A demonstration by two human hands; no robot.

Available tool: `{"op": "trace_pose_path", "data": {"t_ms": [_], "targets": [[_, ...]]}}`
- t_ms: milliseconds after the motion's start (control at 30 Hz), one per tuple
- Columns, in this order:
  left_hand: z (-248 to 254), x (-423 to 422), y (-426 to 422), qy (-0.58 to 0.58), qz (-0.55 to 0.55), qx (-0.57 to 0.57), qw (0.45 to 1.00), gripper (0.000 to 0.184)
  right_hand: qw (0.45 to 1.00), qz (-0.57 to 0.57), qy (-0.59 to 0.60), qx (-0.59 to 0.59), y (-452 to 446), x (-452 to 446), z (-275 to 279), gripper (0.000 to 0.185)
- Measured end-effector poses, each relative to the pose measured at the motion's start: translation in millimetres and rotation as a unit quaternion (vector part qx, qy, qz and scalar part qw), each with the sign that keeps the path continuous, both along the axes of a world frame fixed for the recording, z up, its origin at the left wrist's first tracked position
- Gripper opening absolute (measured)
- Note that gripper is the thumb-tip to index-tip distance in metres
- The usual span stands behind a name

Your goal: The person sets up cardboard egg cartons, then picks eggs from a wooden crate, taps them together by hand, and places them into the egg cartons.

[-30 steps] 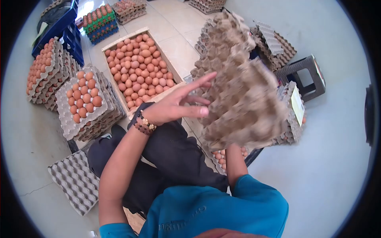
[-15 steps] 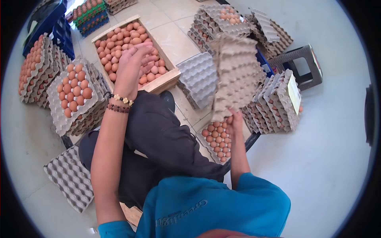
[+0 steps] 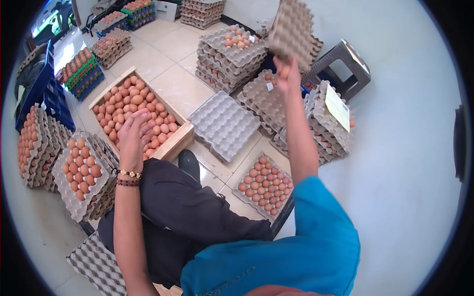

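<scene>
My right hand (image 3: 288, 79) is stretched far forward, gripping the lower edge of an empty cardboard egg tray (image 3: 292, 34) that is tilted up. A brown egg (image 3: 285, 73) also shows within that hand. Below my right forearm, a tray filled with brown eggs (image 3: 264, 183) lies on the floor. My left hand (image 3: 132, 134), with a bracelet at the wrist, hovers at the near side of a wooden crate (image 3: 183, 132) full of loose brown eggs (image 3: 129, 106). Its fingers are stretched out, with nothing seen in them.
Empty grey trays (image 3: 224, 123) lie right of the crate. Stacked trays (image 3: 229, 61) stand beyond them, others (image 3: 328, 123) at the right. A partly filled stack (image 3: 81, 170) stands left, near blue crates (image 3: 55, 106). A grey plastic stool (image 3: 340, 66) stands by the wall.
My right hand has carried the empty tray forward and up, away from the egg-filled tray, which now shows fully. My left hand stays at the crate. The view has tilted upward.
</scene>
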State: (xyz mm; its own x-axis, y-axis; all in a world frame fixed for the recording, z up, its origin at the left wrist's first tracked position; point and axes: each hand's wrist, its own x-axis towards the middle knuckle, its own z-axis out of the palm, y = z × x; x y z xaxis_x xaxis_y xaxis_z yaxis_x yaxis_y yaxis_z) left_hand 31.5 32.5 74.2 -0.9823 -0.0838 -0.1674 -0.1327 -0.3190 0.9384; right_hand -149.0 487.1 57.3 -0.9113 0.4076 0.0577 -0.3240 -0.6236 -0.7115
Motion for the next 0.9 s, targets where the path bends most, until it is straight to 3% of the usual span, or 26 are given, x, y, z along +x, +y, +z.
{"op": "trace_pose_path", "data": {"t_ms": [67,167,233,367,433,567,667,700,800,900], "targets": [[0,-1,-1,-0.004,0.004,-0.002,1.0,0.037,0.99,-0.103,-0.093,0.02,-5,-30,47,0.038],[2,-4,-5,-0.005,0.024,-0.002,1.0,0.038,0.98,-0.08,-0.112,0.14,-19,-42,37,0.03],[-1,-4,-9,0.003,0.036,-0.002,0.999,0.038,0.952,0.031,-0.059,0.298,-32,-21,-11,0.01],[-5,-1,-5,-0.01,0.013,-0.026,1.0,0.033,0.92,0.094,-0.26,0.277,-75,55,-136,0.005],[-6,1,-2,-0.018,0.007,-0.041,0.999,0.031,0.895,0.081,-0.345,0.27,-79,91,-205,0.01],[-4,0,0,-0.014,0.008,-0.05,0.999,0.029,0.778,-0.04,-0.535,0.328,-79,146,-301,0.015],[-6,-2,-1,-0.014,0.009,-0.046,0.999,0.029,0.738,-0.082,-0.59,0.317,-102,167,-281,0.022],[-7,-2,-1,-0.015,0.008,-0.044,0.999,0.029,0.748,-0.057,-0.58,0.317,-96,165,-299,0.03],[-8,-5,-1,-0.013,0.014,-0.045,0.999,0.029,0.625,-0.077,-0.581,0.515,-84,156,-331,0.035],[-9,-7,0,-0.014,0.014,-0.048,0.999,0.029,0.573,-0.061,-0.577,0.578,-99,159,-281,0.044]]}}
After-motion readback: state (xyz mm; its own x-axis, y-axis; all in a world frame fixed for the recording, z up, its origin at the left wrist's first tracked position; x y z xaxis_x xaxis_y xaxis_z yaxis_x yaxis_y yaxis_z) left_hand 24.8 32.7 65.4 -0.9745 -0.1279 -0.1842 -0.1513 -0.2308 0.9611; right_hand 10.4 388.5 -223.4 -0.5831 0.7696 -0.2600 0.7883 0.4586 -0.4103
